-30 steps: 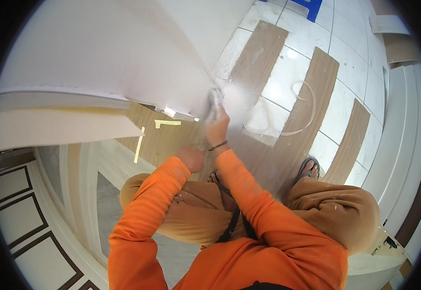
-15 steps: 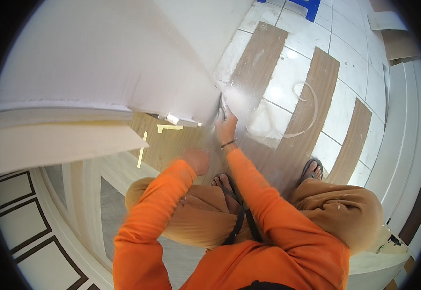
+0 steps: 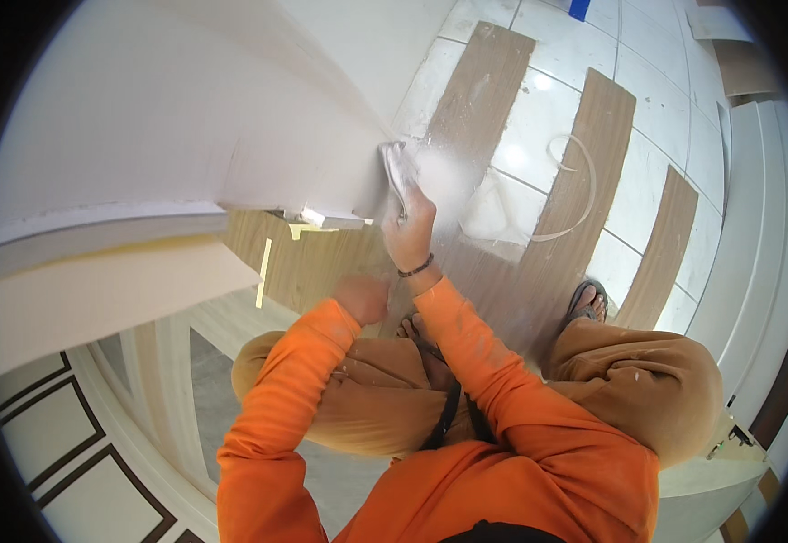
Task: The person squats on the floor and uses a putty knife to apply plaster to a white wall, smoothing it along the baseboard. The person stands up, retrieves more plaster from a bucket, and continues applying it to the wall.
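While the person crouches low in an orange top, the right hand (image 3: 413, 220) stretches out to the foot of a white wall (image 3: 186, 118), close to where it meets another white face. Its fingers are closed around a folded pad (image 3: 396, 172), greyish white, which sits against the wall or just beside it; I cannot tell which from here. A pale haze of dust (image 3: 448, 185) hangs beside the pad, over the floor. Nearer the body, well apart from the wall, the left hand (image 3: 364, 299) hovers over the wood-look planks; its fingers seem curled in, but blur keeps me from telling whether they grip anything. A yellow tape strip (image 3: 264, 271) lies left of that hand. To the right, brown boards (image 3: 590, 136) lie spaced across white tiles (image 3: 537, 113), with a curling pale band (image 3: 593, 192) beyond the haze.
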Tool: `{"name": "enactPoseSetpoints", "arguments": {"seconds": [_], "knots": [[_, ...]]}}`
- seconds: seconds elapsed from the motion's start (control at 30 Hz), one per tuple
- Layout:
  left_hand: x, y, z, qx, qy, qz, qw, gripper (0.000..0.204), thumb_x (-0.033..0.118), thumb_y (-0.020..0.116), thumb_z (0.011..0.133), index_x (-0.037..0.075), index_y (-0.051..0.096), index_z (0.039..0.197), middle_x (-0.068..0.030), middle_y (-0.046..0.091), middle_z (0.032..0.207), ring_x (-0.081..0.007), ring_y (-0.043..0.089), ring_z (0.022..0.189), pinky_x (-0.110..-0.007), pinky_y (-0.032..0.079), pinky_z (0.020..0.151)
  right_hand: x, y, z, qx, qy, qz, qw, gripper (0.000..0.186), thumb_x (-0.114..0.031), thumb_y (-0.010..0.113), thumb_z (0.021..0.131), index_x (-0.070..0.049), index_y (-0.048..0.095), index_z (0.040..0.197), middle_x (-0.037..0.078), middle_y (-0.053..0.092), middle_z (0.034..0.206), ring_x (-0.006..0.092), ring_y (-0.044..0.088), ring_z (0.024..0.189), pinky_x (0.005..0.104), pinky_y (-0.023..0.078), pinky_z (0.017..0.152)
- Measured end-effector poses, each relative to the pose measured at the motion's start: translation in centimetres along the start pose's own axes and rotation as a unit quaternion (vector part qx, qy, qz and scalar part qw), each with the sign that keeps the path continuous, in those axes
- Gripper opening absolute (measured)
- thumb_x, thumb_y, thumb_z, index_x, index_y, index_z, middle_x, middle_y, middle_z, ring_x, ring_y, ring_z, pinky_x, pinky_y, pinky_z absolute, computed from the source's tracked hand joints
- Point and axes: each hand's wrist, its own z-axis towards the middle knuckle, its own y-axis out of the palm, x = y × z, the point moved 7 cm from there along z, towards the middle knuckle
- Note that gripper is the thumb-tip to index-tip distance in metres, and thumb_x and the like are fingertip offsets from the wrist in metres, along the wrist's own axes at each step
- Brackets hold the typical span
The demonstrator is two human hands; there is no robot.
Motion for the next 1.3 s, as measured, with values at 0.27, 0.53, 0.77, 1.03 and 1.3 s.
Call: {"name": "enactPoseSetpoints", "arguments": {"seconds": [0.27,0.53,0.77,1.03,1.3], "knots": [[-0.4,-0.8,1.4,-0.025,0.001,0.019,0.999,0.041,0.030,0.059,0.089,0.008,0.059,0.123,-0.0189,0.071,0.098,-0.0372,0.068,0.092,-0.052,0.053,0.077,2.3,1.0,1.5,0.003,0.068,-0.018,0.998,0.050,0.008,0.042,0.092,-0.001,0.052,0.140,0.023,0.055,0.139,0.0350,0.055,0.129,0.0366,0.043,0.108],[1.3,-3.3,1.2,0.033,0.026,-0.023,0.999,0.032,0.030,0.059,0.089,0.006,0.067,0.109,-0.0175,0.071,0.099,-0.0379,0.068,0.092,-0.050,0.054,0.079,7.5,-1.2,0.5,0.049,0.105,-0.061,0.991,0.060,0.013,0.045,0.082,-0.002,0.054,0.139,0.026,0.057,0.134,0.0375,0.059,0.121,0.0414,0.050,0.097],[-1.2,0.9,1.3,-0.001,0.062,-0.018,0.998,0.044,0.032,0.058,0.090,0.008,0.057,0.127,-0.0161,0.070,0.108,-0.0398,0.066,0.097,-0.048,0.054,0.082,-9.3,0.2,4.3,-0.025,0.033,0.062,0.997,0.053,0.009,0.047,0.085,-0.002,0.056,0.136,0.022,0.058,0.135,0.0367,0.057,0.124,0.0369,0.046,0.105],[0.2,-2.5,1.6,-0.053,0.019,0.012,0.998,0.049,0.037,0.055,0.093,0.006,0.057,0.131,-0.0217,0.070,0.107,-0.0403,0.066,0.099,-0.049,0.052,0.088,9.3,-1.6,-0.2,0.076,0.174,-0.048,0.981,0.056,0.010,0.049,0.082,-0.005,0.058,0.136,0.025,0.064,0.120,0.0405,0.066,0.102,0.0364,0.054,0.088],[-4.3,5.4,1.0,0.012,0.063,-0.509,0.858,0.047,0.032,0.057,0.091,0.005,0.056,0.129,-0.0214,0.069,0.109,-0.0373,0.067,0.101,-0.045,0.054,0.089,-8.9,0.2,3.9,0.069,-0.028,0.035,0.997,0.071,0.008,0.055,0.073,-0.014,0.055,0.141,0.026,0.064,0.120,0.0419,0.067,0.096,0.0426,0.055,0.081]]}}
